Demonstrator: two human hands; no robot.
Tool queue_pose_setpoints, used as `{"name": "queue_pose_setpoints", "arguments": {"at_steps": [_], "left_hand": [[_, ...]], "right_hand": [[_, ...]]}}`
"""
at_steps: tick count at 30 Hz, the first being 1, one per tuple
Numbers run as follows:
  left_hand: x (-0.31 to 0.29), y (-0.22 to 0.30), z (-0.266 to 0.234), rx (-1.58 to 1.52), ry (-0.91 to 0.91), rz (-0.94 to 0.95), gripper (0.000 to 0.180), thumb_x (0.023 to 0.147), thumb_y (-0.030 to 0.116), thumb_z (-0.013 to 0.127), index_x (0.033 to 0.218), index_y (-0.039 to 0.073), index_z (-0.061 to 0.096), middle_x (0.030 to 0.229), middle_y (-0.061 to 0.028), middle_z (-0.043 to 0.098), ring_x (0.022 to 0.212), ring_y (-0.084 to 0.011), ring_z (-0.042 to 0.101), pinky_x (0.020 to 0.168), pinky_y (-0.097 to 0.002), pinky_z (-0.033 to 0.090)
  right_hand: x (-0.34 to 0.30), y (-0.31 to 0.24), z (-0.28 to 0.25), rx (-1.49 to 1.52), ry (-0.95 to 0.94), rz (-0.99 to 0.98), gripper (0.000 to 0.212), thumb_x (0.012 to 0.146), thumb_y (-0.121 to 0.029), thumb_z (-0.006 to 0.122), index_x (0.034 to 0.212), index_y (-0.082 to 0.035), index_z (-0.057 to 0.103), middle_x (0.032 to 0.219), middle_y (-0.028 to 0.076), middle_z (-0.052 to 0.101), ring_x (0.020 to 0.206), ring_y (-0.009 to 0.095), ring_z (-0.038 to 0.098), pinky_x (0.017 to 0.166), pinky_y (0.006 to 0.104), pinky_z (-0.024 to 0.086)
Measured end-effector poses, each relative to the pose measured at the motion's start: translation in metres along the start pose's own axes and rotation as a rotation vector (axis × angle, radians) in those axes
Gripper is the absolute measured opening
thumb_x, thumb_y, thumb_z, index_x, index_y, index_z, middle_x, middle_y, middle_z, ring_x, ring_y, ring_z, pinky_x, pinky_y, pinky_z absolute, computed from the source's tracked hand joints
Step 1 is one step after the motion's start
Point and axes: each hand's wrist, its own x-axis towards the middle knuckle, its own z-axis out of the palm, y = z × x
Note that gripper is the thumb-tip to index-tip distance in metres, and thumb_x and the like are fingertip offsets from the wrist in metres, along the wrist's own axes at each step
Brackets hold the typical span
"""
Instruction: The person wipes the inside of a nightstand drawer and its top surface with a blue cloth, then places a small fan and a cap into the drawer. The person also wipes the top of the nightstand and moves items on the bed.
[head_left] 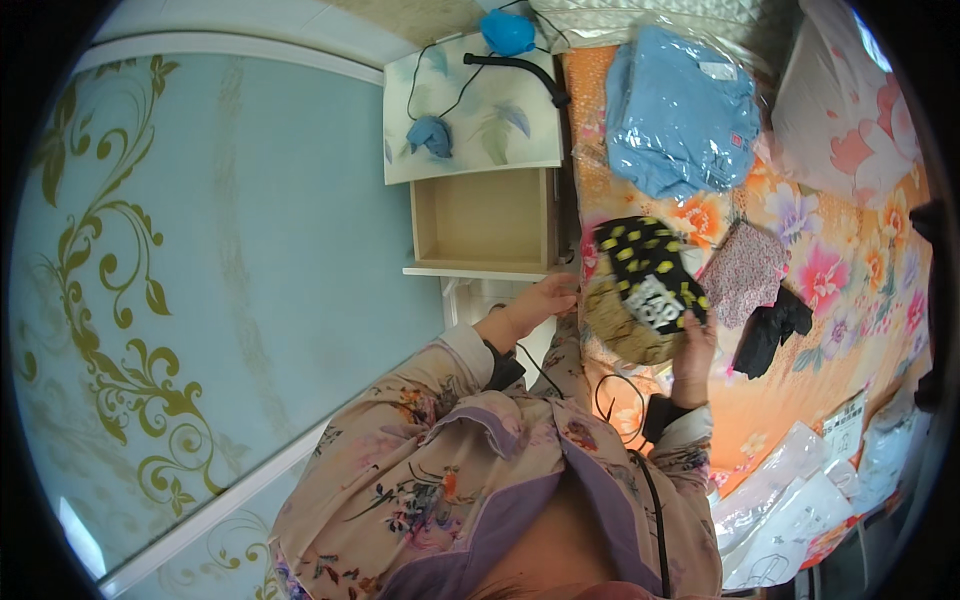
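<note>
A black cap (pixel 643 262) with yellow patches and white lettering lies on the bed, against a tan furry piece (pixel 612 318); whether the two are joined I cannot tell. My right hand (pixel 694 352) is closed on the cap's right edge, thumb on top. Nearer the bed's left edge is my left hand (pixel 545 302), its fingers extended toward the cap and apart from it, holding nothing that I can see. Just beyond that hand, a pale wooden drawer (pixel 484 262) stands pulled out of a nightstand (pixel 480 130) with a leaf-patterned top.
On the orange flowered bed sheet (pixel 735 400) lie bagged blue clothing (pixel 683 115), a small floral cloth (pixel 745 272), a black cloth (pixel 772 330) and clear plastic packages (pixel 785 500). The nightstand holds a blue round object (pixel 508 33) and a black curved bar (pixel 520 68). Frosted sliding panels (pixel 200 260) stand at left.
</note>
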Motion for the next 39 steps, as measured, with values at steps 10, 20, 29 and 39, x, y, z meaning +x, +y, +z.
{"name": "queue_pose_setpoints", "arguments": {"at_steps": [10,20,29,39], "left_hand": [[-0.028,-0.070,-0.172,0.365,0.438,0.078,0.035,0.087,0.018,0.061,0.115,-0.001,0.055,0.101,-0.0088,0.062,0.089,-0.0169,0.059,0.080,-0.0287,0.048],[0.006,-0.005,-0.347,0.756,0.772,0.126,0.028,0.083,0.017,0.059,0.106,0.002,0.059,0.097,-0.0164,0.064,0.091,-0.0288,0.062,0.079,-0.0362,0.049],[0.020,-0.104,-0.383,0.913,0.853,0.218,0.029,0.076,0.012,0.062,0.104,0.003,0.059,0.101,-0.0172,0.060,0.099,-0.0350,0.055,0.086,-0.0438,0.043],[0.012,-0.213,-0.299,0.437,1.263,0.443,0.044,0.076,0.002,0.061,0.118,0.004,0.045,0.118,-0.0203,0.043,0.110,-0.0368,0.041,0.096,-0.0482,0.032]], "right_hand": [[0.063,-0.088,-0.027,-1.170,0.471,-0.415,0.059,0.086,-0.020,0.062,0.134,0.004,0.037,0.128,0.022,0.048,0.115,0.034,0.049,0.097,0.0418,0.040],[0.090,0.114,0.221,-1.475,-0.433,-0.823,0.029,0.085,-0.010,0.061,0.113,-0.003,0.060,0.121,0.020,0.055,0.112,0.035,0.052,0.098,0.0418,0.039],[0.200,0.339,0.448,-1.408,-0.657,-1.096,0.038,0.080,-0.020,0.067,0.115,-0.008,0.059,0.120,0.023,0.054,0.111,0.038,0.051,0.093,0.0391,0.043],[0.180,0.344,0.388,-1.007,-0.531,-0.471,0.029,0.087,-0.012,0.052,0.114,-0.002,0.053,0.100,0.010,0.056,0.092,0.016,0.052,0.082,0.0285,0.043]]}}
